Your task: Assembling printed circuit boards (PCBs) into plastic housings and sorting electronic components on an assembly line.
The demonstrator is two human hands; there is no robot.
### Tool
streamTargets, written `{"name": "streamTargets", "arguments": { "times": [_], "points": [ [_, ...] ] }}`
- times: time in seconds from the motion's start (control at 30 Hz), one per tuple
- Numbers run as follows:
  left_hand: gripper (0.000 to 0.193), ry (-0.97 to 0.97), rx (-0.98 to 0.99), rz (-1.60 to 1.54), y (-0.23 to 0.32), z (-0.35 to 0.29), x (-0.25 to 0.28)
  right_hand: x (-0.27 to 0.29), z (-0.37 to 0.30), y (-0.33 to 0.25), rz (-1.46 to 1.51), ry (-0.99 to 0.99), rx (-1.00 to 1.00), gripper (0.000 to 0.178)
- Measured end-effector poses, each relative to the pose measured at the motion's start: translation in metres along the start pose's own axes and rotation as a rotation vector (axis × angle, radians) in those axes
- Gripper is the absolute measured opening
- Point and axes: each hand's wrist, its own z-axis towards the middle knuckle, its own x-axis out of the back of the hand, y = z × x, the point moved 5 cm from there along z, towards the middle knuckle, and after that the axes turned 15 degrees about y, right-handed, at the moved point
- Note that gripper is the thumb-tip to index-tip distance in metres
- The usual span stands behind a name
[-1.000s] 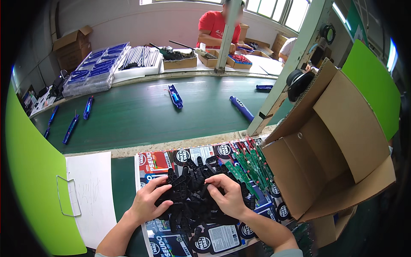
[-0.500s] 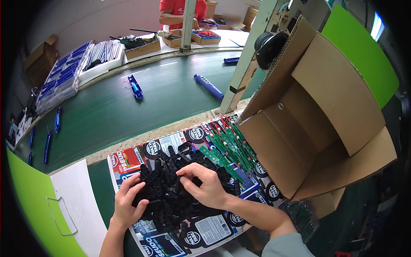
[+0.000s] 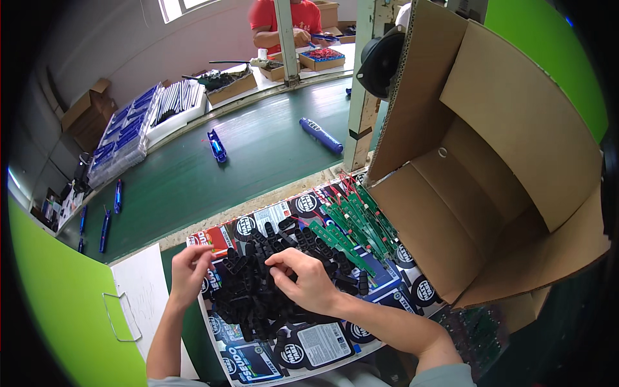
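Grip of the right hand [image 3: 306, 284] is nearly closed, thumb and forefinger brought together just over the heap of black pieces [image 3: 248, 300]; whether a piece sits between the tips I cannot tell, dark lying against dark. Single pieces in the heap are hard to make out, and the right hand covers part of it. Box flaps hide most of what lies behind the cardboard box [image 3: 422, 222], its inside is deep in shadow, and a co-worker in a red shirt [image 3: 263, 16] is cut off by the upper edge. Both forearms come up from below, their grey sleeves [image 3: 445, 375] partly outside the view; the right one slants inward to the left, palm turned down, while the left one stands almost upright. At the heap's left edge, the left hand [image 3: 188, 280] is raised with fingers bent and thumb drawn toward them, and I cannot tell whether it pinches anything. The black pieces lie on a printed sheet [image 3: 325, 347] spread over the green surface [image 3: 195, 329], with green circuit boards [image 3: 351, 222] and their red wires just beside them to the right, between heap and box.
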Motion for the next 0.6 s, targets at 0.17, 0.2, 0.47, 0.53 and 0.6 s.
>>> {"name": "streamTargets", "arguments": {
  "times": [0.17, 0.2, 0.47, 0.53, 0.6],
  "points": [
    [0.018, -0.059, -0.529, 0.234, 0.075, 0.095, -0.101, 0.001, 0.001, 0.004, -0.013, 0.015, 0.000, 0.015],
    [0.021, -0.091, -0.644, 0.258, 0.090, 0.114, -0.134, 0.002, 0.000, 0.003, -0.029, 0.011, 0.022, 0.015],
    [0.053, -0.085, -0.534, 0.866, 0.109, 0.221, -0.328, -0.002, -0.001, 0.002, -0.007, -0.019, -0.021, 0.013],
    [0.062, -0.141, -0.377, 1.046, 0.102, 0.234, -0.341, 0.003, 0.001, 0.006, 0.021, 0.048, -0.048, 0.013],
    [0.068, -0.152, -0.358, 1.051, 0.102, 0.239, -0.349, 0.007, 0.002, 0.008, 0.015, 0.075, -0.055, 0.014]
  ]
}}
